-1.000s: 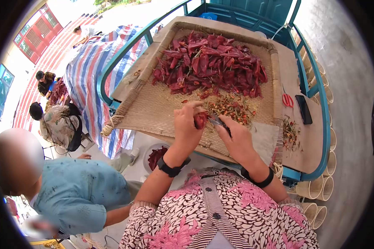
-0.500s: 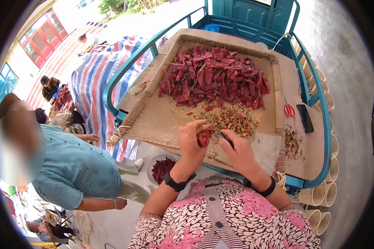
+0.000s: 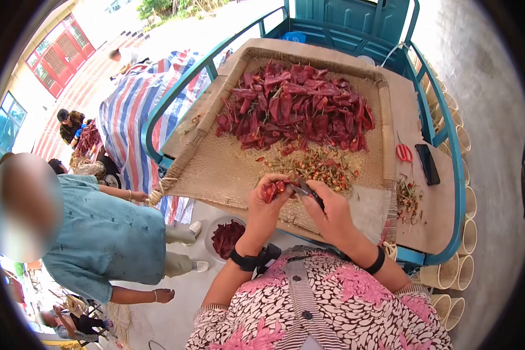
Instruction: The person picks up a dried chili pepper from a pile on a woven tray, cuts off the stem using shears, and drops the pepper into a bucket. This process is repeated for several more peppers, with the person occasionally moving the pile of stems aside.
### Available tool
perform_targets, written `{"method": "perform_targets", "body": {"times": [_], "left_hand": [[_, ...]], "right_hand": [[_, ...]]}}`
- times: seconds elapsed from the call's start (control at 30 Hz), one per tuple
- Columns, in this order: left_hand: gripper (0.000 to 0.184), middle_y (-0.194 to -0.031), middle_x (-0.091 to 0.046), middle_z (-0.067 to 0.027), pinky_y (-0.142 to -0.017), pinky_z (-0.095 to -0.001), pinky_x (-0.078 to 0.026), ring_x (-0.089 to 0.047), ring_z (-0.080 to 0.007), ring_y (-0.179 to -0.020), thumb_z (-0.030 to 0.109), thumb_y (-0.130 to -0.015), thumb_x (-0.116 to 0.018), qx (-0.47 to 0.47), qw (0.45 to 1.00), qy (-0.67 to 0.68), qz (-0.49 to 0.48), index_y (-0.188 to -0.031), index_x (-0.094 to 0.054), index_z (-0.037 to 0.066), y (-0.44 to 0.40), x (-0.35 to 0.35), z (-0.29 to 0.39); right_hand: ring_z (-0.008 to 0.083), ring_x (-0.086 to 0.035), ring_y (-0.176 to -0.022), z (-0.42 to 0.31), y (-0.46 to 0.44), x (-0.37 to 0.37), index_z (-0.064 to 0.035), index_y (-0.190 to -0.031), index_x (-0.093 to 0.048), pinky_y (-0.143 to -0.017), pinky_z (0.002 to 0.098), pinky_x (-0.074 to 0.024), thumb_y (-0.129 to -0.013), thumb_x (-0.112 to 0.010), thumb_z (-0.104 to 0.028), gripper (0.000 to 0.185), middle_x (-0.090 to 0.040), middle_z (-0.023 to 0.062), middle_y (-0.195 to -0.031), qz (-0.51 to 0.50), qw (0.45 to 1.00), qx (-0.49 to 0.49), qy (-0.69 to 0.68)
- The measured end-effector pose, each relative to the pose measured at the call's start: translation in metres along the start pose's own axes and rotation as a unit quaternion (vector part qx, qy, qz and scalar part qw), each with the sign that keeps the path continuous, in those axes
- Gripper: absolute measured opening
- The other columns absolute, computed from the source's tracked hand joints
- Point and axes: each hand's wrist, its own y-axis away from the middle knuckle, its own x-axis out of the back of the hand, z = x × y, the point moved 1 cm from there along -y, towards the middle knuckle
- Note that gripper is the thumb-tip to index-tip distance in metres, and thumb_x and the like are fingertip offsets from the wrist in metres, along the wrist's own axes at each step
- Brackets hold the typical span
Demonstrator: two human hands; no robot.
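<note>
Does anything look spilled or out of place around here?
Some stem scraps may be spilled: they lie on the board to the right of the woven tray, apart from the main heap inside it. The black phone seems slightly odd, lying near the red-handled scissors.

Left forearm point(image 3: 223, 287) and right forearm point(image 3: 364, 254) reach forward from bent elbows, angled inward, converging in front of torso. Left hand point(image 3: 264, 205) curled, fingers point(image 3: 272, 177) bent over in a pinching grip. Right hand point(image 3: 331, 211) nearly fisted, gripping, thumb toward left hand. Hands close together, roughly level
</note>
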Motion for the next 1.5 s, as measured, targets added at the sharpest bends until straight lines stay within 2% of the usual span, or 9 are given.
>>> {"method": "perform_targets", "body": {"times": [0.17,0.27,0.37,0.57,0.87,1.03,1.1,1.23,1.5], "left_hand": [[0.020,-0.096,-0.060,-0.0010,-0.078,-0.0228,-0.048,-0.058,-0.0084,-0.088,-0.009,-0.085,-0.061,-0.163,0.939,-0.303,0.011,-0.102,-0.060,0.002,0.000,0.006,-0.017],[0.033,-0.095,-0.064,-0.0077,-0.081,-0.0319,-0.045,-0.058,-0.0240,-0.089,-0.011,-0.073,-0.066,-0.085,0.963,-0.247,0.070,-0.101,-0.063,0.005,-0.002,0.009,-0.031],[0.022,-0.091,-0.060,-0.0001,-0.077,-0.0208,-0.046,-0.056,-0.0073,-0.086,-0.009,-0.084,-0.063,-0.146,0.933,-0.326,0.047,-0.103,-0.060,0.002,-0.004,0.005,-0.024],[0.017,-0.091,-0.059,0.0002,-0.072,-0.0201,-0.043,-0.053,-0.0065,-0.083,-0.008,-0.086,-0.062,-0.106,0.938,-0.324,0.058,-0.100,-0.060,0.002,-0.009,0.000,-0.024],[0.034,-0.100,-0.067,-0.0096,-0.085,-0.0339,-0.044,-0.061,-0.0273,-0.088,-0.011,-0.067,-0.068,-0.257,0.847,-0.463,0.045,-0.096,-0.062,0.004,-0.008,-0.020,-0.017],[0.027,-0.095,-0.069,-0.0066,-0.078,-0.0346,-0.038,-0.063,-0.0229,-0.086,-0.004,-0.068,-0.071,-0.333,0.796,-0.502,0.060,-0.091,-0.062,0.008,-0.011,-0.023,-0.029],[0.027,-0.095,-0.069,-0.0070,-0.078,-0.0345,-0.038,-0.063,-0.0228,-0.086,-0.004,-0.068,-0.070,-0.344,0.787,-0.508,0.059,-0.090,-0.062,0.008,-0.011,-0.025,-0.030],[0.027,-0.095,-0.069,-0.0072,-0.078,-0.0346,-0.039,-0.062,-0.0239,-0.086,-0.005,-0.068,-0.070,-0.336,0.804,-0.485,0.074,-0.090,-0.062,0.008,-0.010,-0.027,-0.032],[0.026,-0.108,-0.066,-0.0107,-0.085,-0.0292,-0.048,-0.062,-0.0196,-0.095,-0.012,-0.078,-0.064,-0.170,0.966,-0.177,0.079,-0.097,-0.059,0.004,-0.008,-0.023,-0.059]], "right_hand": [[0.0320,-0.063,-0.068,0.005,-0.006,0.008,-0.0028,-0.112,-0.058,-0.060,0.0379,-0.0475,-0.093,-0.058,-0.028,0.032,-0.063,0.0167,-0.077,-0.081,0.992,-0.094,-0.030],[0.0330,-0.063,-0.070,0.007,-0.008,0.014,-0.0033,-0.113,-0.058,-0.062,0.0389,-0.0476,-0.093,-0.057,-0.029,0.033,-0.063,0.0169,-0.078,-0.101,0.989,-0.101,0.020],[0.0336,-0.064,-0.073,0.012,-0.008,0.017,-0.0037,-0.113,-0.058,-0.063,0.0396,-0.0480,-0.093,-0.057,-0.029,0.032,-0.063,0.0173,-0.080,-0.089,0.992,-0.087,0.002],[0.0343,-0.064,-0.075,0.020,-0.006,0.021,-0.0050,-0.113,-0.058,-0.064,0.0406,-0.0485,-0.092,-0.058,-0.029,0.031,-0.064,0.0174,-0.083,-0.083,0.994,-0.063,0.028],[0.0358,-0.063,-0.074,0.029,-0.003,0.025,-0.0060,-0.112,-0.059,-0.062,0.0419,-0.0478,-0.092,-0.057,-0.027,0.028,-0.064,0.0185,-0.080,-0.074,0.993,-0.089,0.018],[0.0328,-0.064,-0.070,0.032,-0.005,0.026,-0.0031,-0.110,-0.058,-0.062,0.0412,-0.0474,-0.093,-0.057,-0.028,0.030,-0.063,0.0146,-0.075,-0.088,0.989,-0.115,0.013],[0.0228,-0.059,-0.063,0.046,-0.002,0.018,-0.0043,-0.109,-0.058,-0.057,0.0353,-0.0445,-0.096,-0.055,-0.031,0.030,-0.058,0.0074,-0.070,-0.085,0.980,-0.129,-0.128],[0.0043,-0.037,-0.049,0.054,0.002,0.018,-0.0090,-0.104,-0.058,-0.044,0.0239,-0.0317,-0.100,-0.049,-0.036,0.029,-0.041,-0.0054,-0.063,-0.164,0.831,-0.286,-0.447],[0.0022,-0.027,-0.040,0.051,0.000,0.027,-0.0138,-0.100,-0.052,-0.031,0.0186,-0.0188,-0.101,-0.044,-0.039,0.026,-0.036,-0.0070,-0.060,-0.206,0.528,-0.460,-0.683]]}}
